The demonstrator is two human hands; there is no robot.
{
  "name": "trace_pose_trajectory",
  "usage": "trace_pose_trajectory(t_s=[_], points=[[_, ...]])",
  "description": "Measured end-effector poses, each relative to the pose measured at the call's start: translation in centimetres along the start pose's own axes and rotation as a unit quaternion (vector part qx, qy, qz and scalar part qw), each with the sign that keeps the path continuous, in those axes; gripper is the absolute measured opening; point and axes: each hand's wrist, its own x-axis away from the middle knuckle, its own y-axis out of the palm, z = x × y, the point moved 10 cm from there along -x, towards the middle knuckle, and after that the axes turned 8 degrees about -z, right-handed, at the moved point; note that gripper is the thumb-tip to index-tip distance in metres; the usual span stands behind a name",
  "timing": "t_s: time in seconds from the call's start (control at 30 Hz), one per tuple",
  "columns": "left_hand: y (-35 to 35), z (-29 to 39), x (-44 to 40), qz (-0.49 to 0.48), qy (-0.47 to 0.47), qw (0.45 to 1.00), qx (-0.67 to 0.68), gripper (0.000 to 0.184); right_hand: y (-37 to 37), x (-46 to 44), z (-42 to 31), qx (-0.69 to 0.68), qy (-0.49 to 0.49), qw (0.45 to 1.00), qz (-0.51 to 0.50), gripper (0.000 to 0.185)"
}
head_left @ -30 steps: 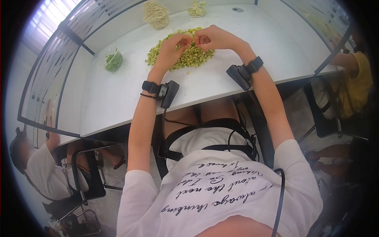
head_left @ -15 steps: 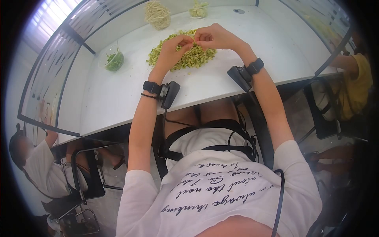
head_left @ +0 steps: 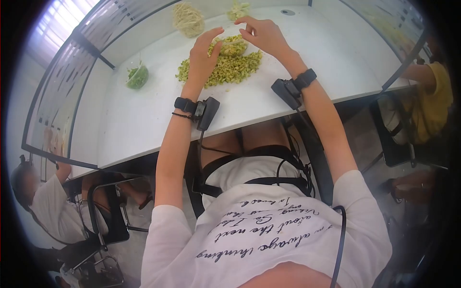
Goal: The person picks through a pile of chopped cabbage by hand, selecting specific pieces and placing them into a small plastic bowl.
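Observation:
A heap of small green-yellow pieces (head_left: 235,71) lies on the white table, with a clear bowl of similar pieces (head_left: 234,47) visible at its far side between my hands. My left hand (head_left: 206,50) is over the heap's left part, thumb and fingers apart, with nothing seen between them. Beyond the heap's right side my right hand (head_left: 261,34) is raised, its fingers bent but parted and holding nothing visible. Pale stringy sprouts (head_left: 188,20) stand in a bundle behind my left hand. Just past my right fingertips is a small container with pale green bits (head_left: 238,10).
A clear bowl of green leaves (head_left: 137,77) stands at the table's left. Partition panels (head_left: 84,108) edge the white table (head_left: 144,122). A seated person in white (head_left: 57,206) is at the left, another in yellow (head_left: 434,103) at the right. Black devices are strapped to my wrists.
My hands have parted from their pinch together and moved away from me, their fingers opened. The clear bowl on the heap now shows between them.

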Motion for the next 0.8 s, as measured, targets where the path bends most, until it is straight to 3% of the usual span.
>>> trace_pose_trajectory(t_s=[0.1, 0.2, 0.3, 0.37, 0.6, 0.8], points=[[0.1, -0.4, 0.3, -0.048, -0.027, 0.998, -0.004, 0.016, 0.3, 0.0, -1.1, -0.076, -0.029, 0.995, -0.053, 0.016], [1.8, -0.6, 1.1, -0.155, -0.050, 0.987, 0.004, 0.013, 2.3, 0.6, -2.7, -0.074, -0.099, 0.980, -0.158, 0.009], [3.0, 1.0, 1.5, -0.223, 0.018, 0.971, -0.090, 0.014, 4.2, 1.3, -2.5, -0.025, -0.070, 0.967, -0.242, 0.012], [3.2, 0.8, 1.6, -0.244, 0.017, 0.966, -0.082, 0.018, 5.2, 1.8, -1.9, -0.009, -0.047, 0.954, -0.295, 0.017], [4.3, -0.5, 2.1, -0.297, -0.014, 0.952, -0.070, 0.019, 6.6, 2.3, -2.3, -0.049, -0.046, 0.944, -0.324, 0.018], [4.0, -1.5, 2.1, -0.259, -0.061, 0.963, 0.029, 0.011, 6.7, 2.2, -2.1, -0.071, -0.032, 0.940, -0.333, 0.013]])
